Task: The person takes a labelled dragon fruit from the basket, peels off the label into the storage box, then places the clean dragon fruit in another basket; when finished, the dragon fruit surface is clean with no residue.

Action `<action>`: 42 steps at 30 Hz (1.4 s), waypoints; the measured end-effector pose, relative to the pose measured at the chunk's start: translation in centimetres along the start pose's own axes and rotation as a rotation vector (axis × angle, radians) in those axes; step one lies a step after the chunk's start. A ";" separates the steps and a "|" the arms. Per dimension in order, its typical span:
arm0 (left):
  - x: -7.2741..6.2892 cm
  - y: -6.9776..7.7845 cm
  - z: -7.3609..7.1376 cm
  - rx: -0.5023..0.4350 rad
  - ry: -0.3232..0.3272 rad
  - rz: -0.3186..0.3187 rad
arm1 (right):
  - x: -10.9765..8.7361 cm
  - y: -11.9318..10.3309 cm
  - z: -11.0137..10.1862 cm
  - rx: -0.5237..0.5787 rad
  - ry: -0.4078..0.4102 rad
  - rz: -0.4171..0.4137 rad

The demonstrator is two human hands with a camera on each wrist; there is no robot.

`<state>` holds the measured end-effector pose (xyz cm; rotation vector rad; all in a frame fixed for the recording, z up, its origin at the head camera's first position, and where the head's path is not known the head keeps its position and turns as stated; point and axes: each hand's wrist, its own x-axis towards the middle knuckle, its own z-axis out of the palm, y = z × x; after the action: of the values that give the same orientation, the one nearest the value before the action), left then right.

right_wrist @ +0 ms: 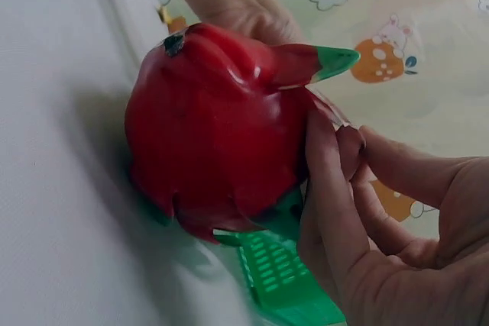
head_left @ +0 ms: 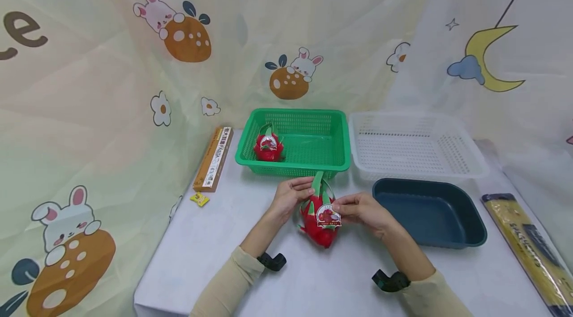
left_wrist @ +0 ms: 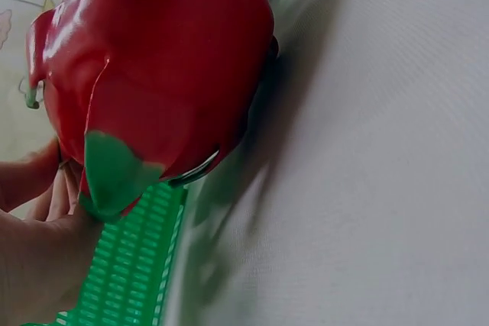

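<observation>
A red dragon fruit (head_left: pixel 321 236) with green-tipped scales is held over the white table, its long green top toward the green basket. My left hand (head_left: pixel 287 199) grips it by the leafy top end, fingers behind and thumb in front. A white-edged label (head_left: pixel 328 216) with a red fruit picture sits on its face. My right hand (head_left: pixel 364 212) pinches that label's right edge between thumb and fingers. In the left wrist view the glossy fruit (left_wrist: pixel 172 59) fills the upper part. From the right wrist, the fruit (right_wrist: pixel 214 135) shows its rounded underside, and the label is mostly hidden.
A second dragon fruit (head_left: pixel 270 147) with a label lies in the green basket (head_left: pixel 250 161). To its right are a white basket (head_left: pixel 476 160) and a dark blue tub (head_left: pixel 467 242). A pasta box (head_left: pixel 214 160), a small yellow packet (head_left: pixel 199 199) and a gold-brown package (head_left: pixel 528 252) lie at the sides.
</observation>
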<state>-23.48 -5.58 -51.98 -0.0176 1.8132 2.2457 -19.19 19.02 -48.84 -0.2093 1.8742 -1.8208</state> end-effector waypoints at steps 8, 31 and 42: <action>0.2 -0.1 -0.1 -0.060 0.018 0.005 | 0.4 0.2 -0.4 0.116 -0.037 0.020; -0.1 0.6 -0.4 -0.034 -0.026 -0.008 | -2.6 -4.2 -4.2 0.079 0.168 -0.020; -0.1 0.0 -0.6 -0.017 -0.044 -0.008 | -4.8 -4.4 -6.9 0.087 0.214 -0.004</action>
<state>-23.50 -6.14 -52.08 0.0209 1.7689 2.2386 -19.33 26.88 -43.60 0.0133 1.9310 -1.9896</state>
